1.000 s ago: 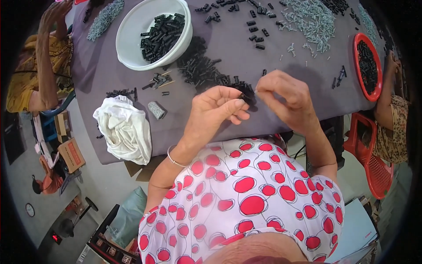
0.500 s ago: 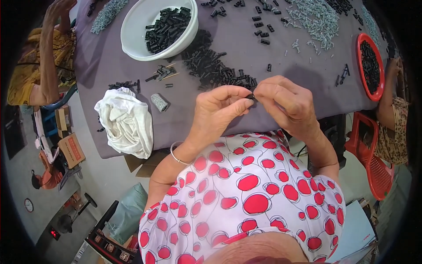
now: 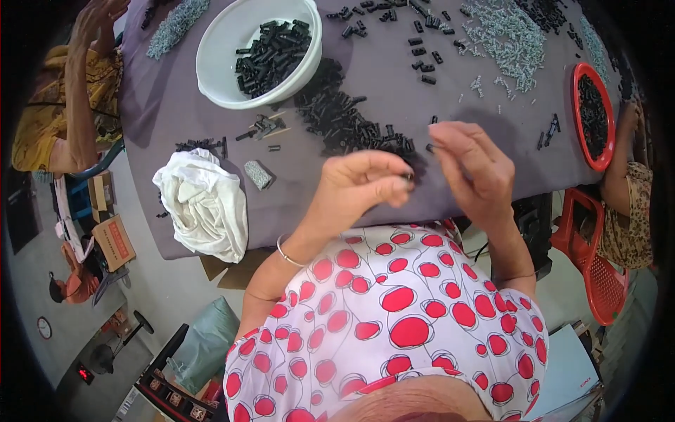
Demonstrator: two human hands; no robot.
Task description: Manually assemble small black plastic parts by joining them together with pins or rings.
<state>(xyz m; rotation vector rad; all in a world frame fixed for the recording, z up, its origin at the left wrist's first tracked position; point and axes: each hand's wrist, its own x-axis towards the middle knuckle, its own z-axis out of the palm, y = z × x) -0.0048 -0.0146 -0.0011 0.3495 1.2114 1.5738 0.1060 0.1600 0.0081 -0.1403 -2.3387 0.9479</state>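
My left hand (image 3: 354,191) is raised over the near edge of the table, pinching a small black plastic part (image 3: 408,176) between thumb and index finger. To its right, my right hand (image 3: 479,171) is closed too, its fingertips together on a small dark piece (image 3: 430,148), too small to name. The two hands are apart. Just beyond them spreads a heap of black plastic parts (image 3: 344,119). A white bowl (image 3: 206,67) holding more black parts stands behind that heap. Small metal springs (image 3: 506,46) lie in a pile at the far right.
A white cloth (image 3: 204,207) and a grey speckled roll (image 3: 258,174) lie on the left of the table (image 3: 380,63). On the right stands a red basin (image 3: 580,116) of black parts, near a red chair (image 3: 598,281). Other people's arms (image 3: 83,105) show at both sides.
My hands were together at the small black part; now they have drawn apart, the right one moving rightward. The whole view has shifted slightly downward.
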